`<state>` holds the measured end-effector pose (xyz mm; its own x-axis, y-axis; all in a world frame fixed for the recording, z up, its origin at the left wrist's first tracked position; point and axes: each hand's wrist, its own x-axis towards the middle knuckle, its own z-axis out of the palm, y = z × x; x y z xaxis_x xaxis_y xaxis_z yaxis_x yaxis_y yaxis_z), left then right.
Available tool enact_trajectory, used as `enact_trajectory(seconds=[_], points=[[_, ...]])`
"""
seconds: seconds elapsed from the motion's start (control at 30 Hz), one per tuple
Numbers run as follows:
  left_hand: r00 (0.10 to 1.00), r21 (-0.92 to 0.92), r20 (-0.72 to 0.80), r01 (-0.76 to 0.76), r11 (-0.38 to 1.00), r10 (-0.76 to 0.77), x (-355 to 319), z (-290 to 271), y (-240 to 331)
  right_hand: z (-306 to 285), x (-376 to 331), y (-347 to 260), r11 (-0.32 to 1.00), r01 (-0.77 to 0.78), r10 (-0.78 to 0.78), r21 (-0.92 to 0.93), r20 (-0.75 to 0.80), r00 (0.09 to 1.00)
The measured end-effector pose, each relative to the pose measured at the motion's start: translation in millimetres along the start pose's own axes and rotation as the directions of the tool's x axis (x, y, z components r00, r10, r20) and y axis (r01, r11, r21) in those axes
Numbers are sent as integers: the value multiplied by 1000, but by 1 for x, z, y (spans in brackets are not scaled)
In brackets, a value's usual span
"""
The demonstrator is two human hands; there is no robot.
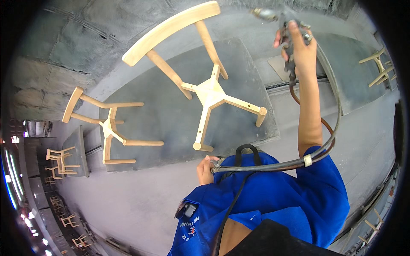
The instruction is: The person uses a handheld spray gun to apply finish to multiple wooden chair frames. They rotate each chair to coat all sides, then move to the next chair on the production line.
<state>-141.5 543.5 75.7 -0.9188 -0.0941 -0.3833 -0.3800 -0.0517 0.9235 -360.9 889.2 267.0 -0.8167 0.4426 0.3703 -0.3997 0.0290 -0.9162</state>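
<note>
My right hand point(304, 53) is raised at the upper right, its fingers wrapped round the grip of a metal spray gun point(288, 40). The gun's blurred front end points left, toward the curved backrest of a pale wooden chair frame point(210, 94). This seatless frame has a cross-shaped centre piece and stands apart from the gun. From the gun a hose point(273, 166) loops down past my right forearm and runs left across my blue shirt. Low in the middle, my left hand point(206, 170) is closed on that hose, near the frame's closest leg.
Beneath the frame lies a dark grey board point(153, 91), which also bears a smaller wooden chair frame point(109, 128) on the left. Another grey panel point(348, 64) with a chair frame point(378, 68) is at the right. More frames point(63, 160) line the far left. A grey wall point(81, 42) rises behind.
</note>
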Motion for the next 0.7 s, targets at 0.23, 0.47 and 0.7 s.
enact_trajectory(seconds=[0.23, 0.47, 0.7], points=[[999, 204, 8, 36, 978, -38, -12, 66, 8, -88, 42, 114, 881, -385, 403, 275, -8, 915], [996, 368, 13, 74, 927, -84, -18, 105, 8, -140, -57, 240, 691, -704, 717, 165, -38, 696], [970, 458, 7, 213, 863, -244, -21, 108, 7, -209, -172, 285, 612, -789, 750, -56, -276, 602]])
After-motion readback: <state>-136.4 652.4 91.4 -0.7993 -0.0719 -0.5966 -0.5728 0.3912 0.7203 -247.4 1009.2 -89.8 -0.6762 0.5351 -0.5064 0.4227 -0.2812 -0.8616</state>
